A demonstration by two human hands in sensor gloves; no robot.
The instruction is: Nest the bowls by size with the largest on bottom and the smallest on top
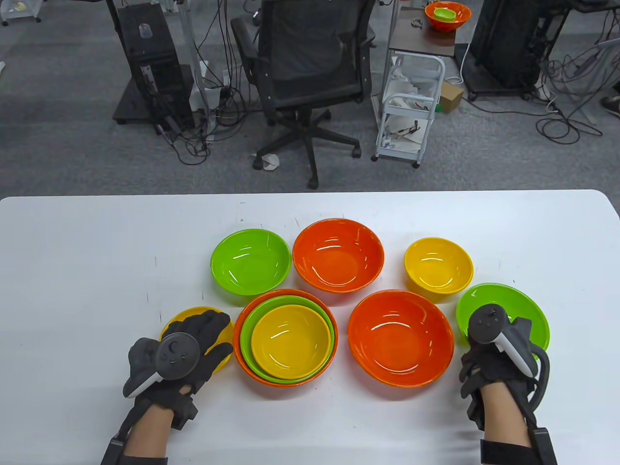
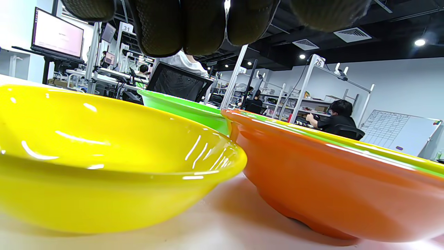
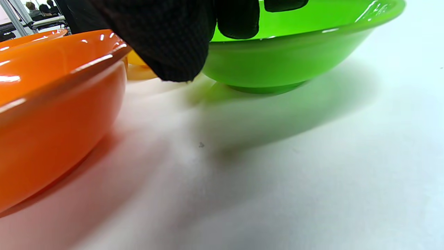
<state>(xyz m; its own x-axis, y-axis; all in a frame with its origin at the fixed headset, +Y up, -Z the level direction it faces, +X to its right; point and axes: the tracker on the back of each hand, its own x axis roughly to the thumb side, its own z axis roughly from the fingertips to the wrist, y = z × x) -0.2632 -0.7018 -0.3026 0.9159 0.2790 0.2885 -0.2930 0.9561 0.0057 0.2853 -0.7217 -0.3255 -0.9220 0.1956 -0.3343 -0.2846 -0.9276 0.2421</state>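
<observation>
Several bowls stand on the white table (image 1: 72,271). A nested stack (image 1: 290,341) has an orange bowl outside, a green one in it and a yellow one innermost; it also shows in the left wrist view (image 2: 329,180). My left hand (image 1: 218,336) hovers open over a small yellow bowl (image 1: 180,318), its fingers (image 2: 173,27) above the bowl (image 2: 104,156). My right hand (image 1: 479,358) is at the near-left rim of a green bowl (image 1: 503,310), fingers (image 3: 239,21) over the rim of the bowl (image 3: 277,59). I cannot tell whether it grips.
A large orange bowl (image 1: 401,336) stands between the stack and my right hand, close on its left (image 3: 52,104). At the back stand a green bowl (image 1: 251,261), an orange bowl (image 1: 338,261) and a yellow bowl (image 1: 438,266). An office chair (image 1: 310,63) is beyond the table.
</observation>
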